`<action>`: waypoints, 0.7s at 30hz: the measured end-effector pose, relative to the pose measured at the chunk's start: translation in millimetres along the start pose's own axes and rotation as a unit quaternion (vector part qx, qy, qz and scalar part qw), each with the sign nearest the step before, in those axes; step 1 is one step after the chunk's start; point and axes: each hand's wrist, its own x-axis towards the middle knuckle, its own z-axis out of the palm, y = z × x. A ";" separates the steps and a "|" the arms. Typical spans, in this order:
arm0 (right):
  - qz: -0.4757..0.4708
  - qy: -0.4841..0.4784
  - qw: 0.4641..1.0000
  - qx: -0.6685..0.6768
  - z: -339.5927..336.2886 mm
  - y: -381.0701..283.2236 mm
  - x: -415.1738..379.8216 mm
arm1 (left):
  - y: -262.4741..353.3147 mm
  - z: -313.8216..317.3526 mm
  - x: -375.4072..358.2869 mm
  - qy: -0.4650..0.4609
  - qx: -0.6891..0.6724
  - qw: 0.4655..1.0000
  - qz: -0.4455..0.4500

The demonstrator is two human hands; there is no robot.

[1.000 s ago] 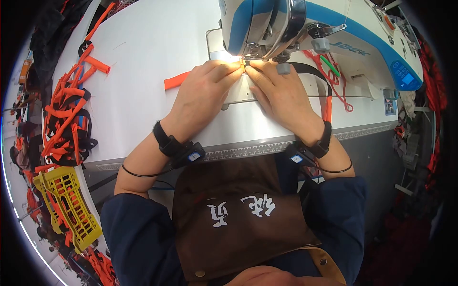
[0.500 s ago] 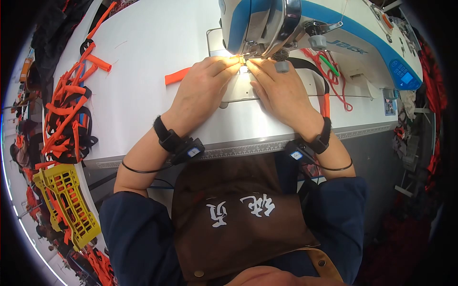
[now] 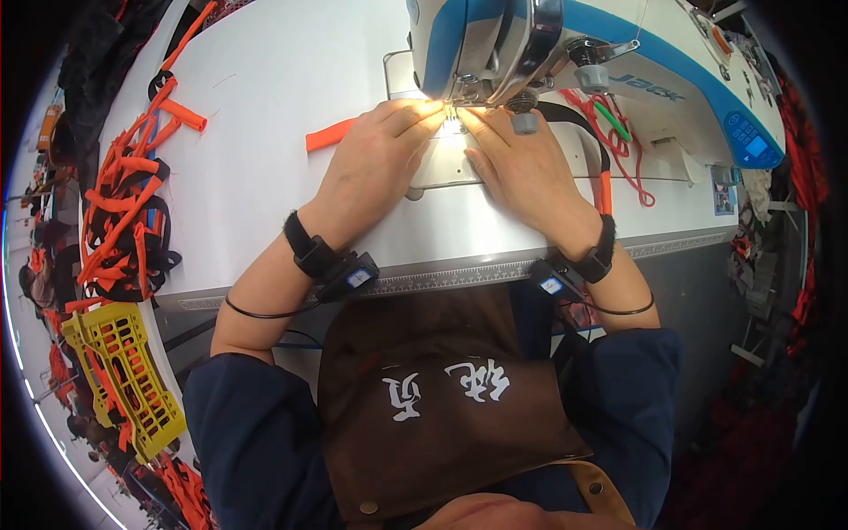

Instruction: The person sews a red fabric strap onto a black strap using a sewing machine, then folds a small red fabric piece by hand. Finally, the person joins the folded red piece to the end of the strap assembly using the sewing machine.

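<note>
My left hand [image 3: 378,152] and my right hand [image 3: 519,163] meet under the head of a white and blue sewing machine [image 3: 473,44]. Closed fingertips of both press on a narrow strap beside the lit needle area. An orange fabric-covered end [image 3: 329,136] of the strap sticks out left of my left hand. Past my right hand, the black webbing [image 3: 574,118] curves round to another orange piece [image 3: 605,193]. My fingers and the machine head hide the stretch of strap at the needle.
A pile of orange and black straps [image 3: 124,212] lies on the left of the white table [image 3: 256,106]. Below it hangs a yellow plastic basket [image 3: 132,380]. Red cord [image 3: 618,146] with a green piece lies under the machine arm. A ruler strip [image 3: 442,276] runs along the front edge.
Both hands stay almost in place at the needle, with only slight finger shifts. The strap's orange left end has hardly moved.
</note>
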 end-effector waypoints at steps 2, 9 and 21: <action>-0.002 0.003 1.000 -0.006 -1.1 -0.7 0.6 | 0.3 -0.4 0.1 -0.003 0.003 1.000 -0.003; -0.001 -0.003 1.000 -0.002 -1.6 -0.3 1.0 | -1.4 0.6 0.2 -0.006 0.005 1.000 -0.002; 0.027 -0.055 0.998 -0.011 -4.3 0.2 1.8 | -7.9 3.1 -1.5 -0.001 0.021 1.000 0.007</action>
